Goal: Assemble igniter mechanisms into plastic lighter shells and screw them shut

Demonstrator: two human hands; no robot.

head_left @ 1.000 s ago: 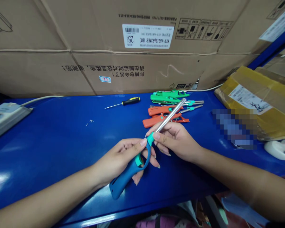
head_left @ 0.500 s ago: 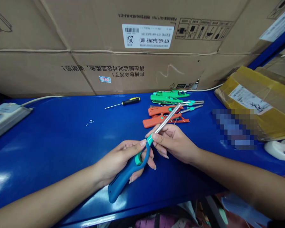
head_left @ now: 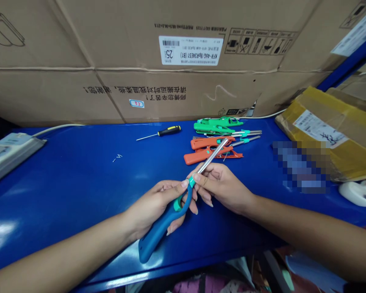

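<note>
Stretching across the whole view, a blue workbench (head_left: 64,183), carrying a power strip (head_left: 14,156) at its left end, with a white cable (head_left: 57,128) running along the back edge, and a small screwdriver (head_left: 169,130) with a black and yellow handle lying near the middle beside a few tiny wire bits (head_left: 117,158). Piled together right of the screwdriver, green plastic casings (head_left: 215,127), orange plastic casings (head_left: 207,149) and thin metal rods (head_left: 250,137) with teal collars, all resting flat and touching. Sitting at the right end, a taped cardboard parcel (head_left: 326,134) and a white plastic lump (head_left: 358,194).
</note>
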